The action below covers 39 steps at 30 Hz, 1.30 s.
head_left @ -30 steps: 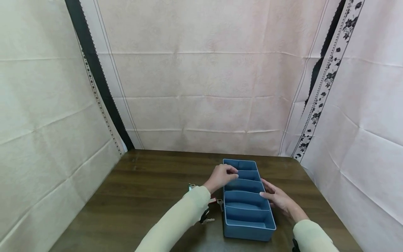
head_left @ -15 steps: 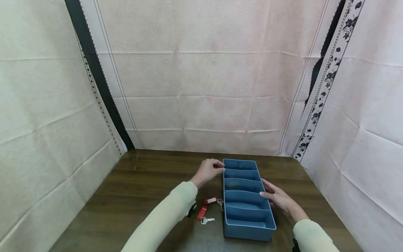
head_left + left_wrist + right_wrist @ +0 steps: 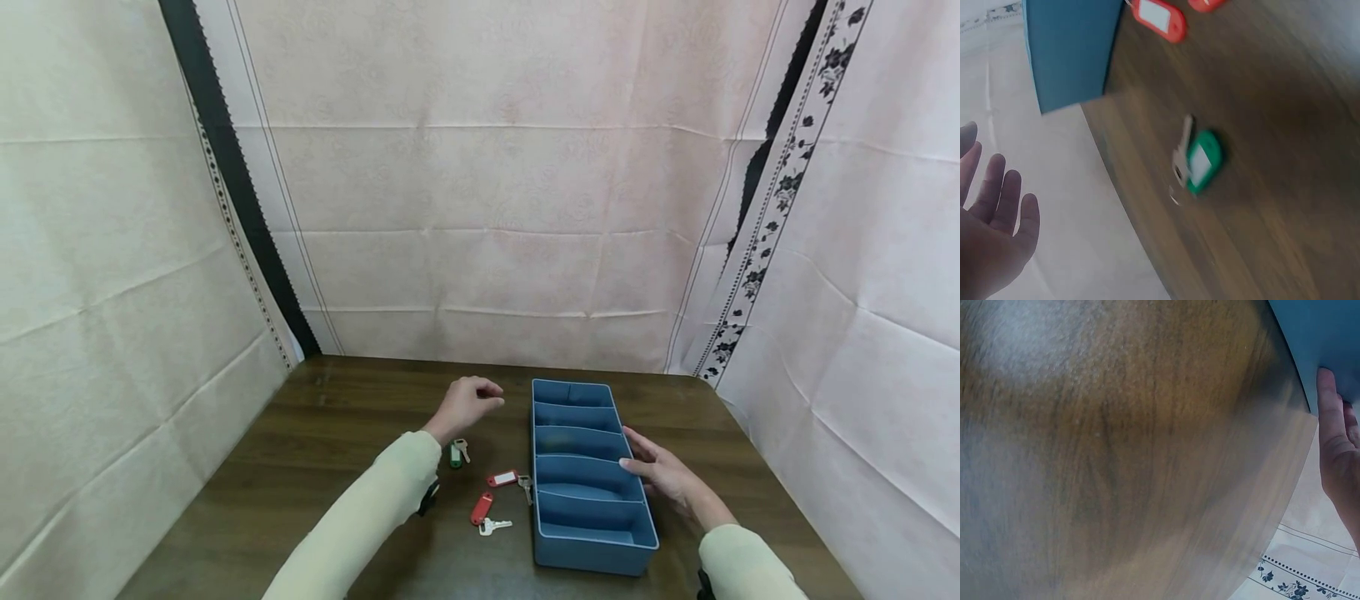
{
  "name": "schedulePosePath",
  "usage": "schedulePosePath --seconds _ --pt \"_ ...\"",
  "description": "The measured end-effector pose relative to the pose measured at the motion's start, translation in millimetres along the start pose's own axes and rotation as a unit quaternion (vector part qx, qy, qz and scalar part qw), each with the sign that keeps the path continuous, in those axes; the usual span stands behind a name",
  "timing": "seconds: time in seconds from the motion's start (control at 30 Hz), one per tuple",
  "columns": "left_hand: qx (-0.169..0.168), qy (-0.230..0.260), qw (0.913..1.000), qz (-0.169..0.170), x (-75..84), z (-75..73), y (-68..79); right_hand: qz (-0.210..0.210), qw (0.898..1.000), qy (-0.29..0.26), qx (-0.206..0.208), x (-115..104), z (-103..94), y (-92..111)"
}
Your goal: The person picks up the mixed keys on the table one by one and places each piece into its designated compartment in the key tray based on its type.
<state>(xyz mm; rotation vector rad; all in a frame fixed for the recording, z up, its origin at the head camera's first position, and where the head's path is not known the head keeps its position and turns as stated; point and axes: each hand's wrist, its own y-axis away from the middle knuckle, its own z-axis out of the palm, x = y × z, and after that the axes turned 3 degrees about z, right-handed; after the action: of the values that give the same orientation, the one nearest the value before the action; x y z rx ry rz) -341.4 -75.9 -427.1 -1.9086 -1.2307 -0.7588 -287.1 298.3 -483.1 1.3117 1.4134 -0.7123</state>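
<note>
A long blue divided organizer box (image 3: pixel 596 557) stands on the table, split into several compartments. My right hand (image 3: pixel 671 482) rests along its right side, thumb at the rim; in the right wrist view straight fingers (image 3: pixel 1330 406) touch the outer wall. Left of the box my left hand (image 3: pixel 463 408) is raised over the table, fingers loosely bent and holding nothing. Below it lies a green key tag (image 3: pixel 1207 156) with a key (image 3: pixel 1182 153). Nearer the box are a red key tag (image 3: pixel 502 478) with a key (image 3: pixel 526 487), and another red tag (image 3: pixel 482 507) with its key (image 3: pixel 495 527).
The dark wooden table (image 3: pixel 315 467) is bordered by white cloth (image 3: pixel 480 233) at the back and on both sides. A floral strip (image 3: pixel 780 192) runs down the right cloth. The table's back edge lies just behind the box.
My left hand has moved left from over the box's far compartments and is now above the table. The green tag and both red tags came into view. The right hand stays at the box.
</note>
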Motion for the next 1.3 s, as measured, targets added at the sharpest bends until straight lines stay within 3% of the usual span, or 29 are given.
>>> schedulePosePath --seconds 0.3,0.67,1.07,1.3 --pt "0.023 -0.028 0.9992 -0.019 -30.1 -22.5 7.7 0.001 1.000 -0.002 0.001 -0.3 0.3 -1.0" --pt "0.024 -0.056 0.9961 -0.063 -66.7 -35.0 23.7 0.009 1.000 -0.013 0.015 1.6 0.6 -1.6" --pt "0.001 -0.081 0.9935 -0.081 -89.1 -31.3 31.8 0.010 1.000 -0.014 0.015 2.4 0.4 -2.0" --pt "-0.023 -0.068 0.9930 -0.094 -95.8 -23.9 36.4 0.011 1.000 -0.008 0.010 1.4 0.3 -2.6"
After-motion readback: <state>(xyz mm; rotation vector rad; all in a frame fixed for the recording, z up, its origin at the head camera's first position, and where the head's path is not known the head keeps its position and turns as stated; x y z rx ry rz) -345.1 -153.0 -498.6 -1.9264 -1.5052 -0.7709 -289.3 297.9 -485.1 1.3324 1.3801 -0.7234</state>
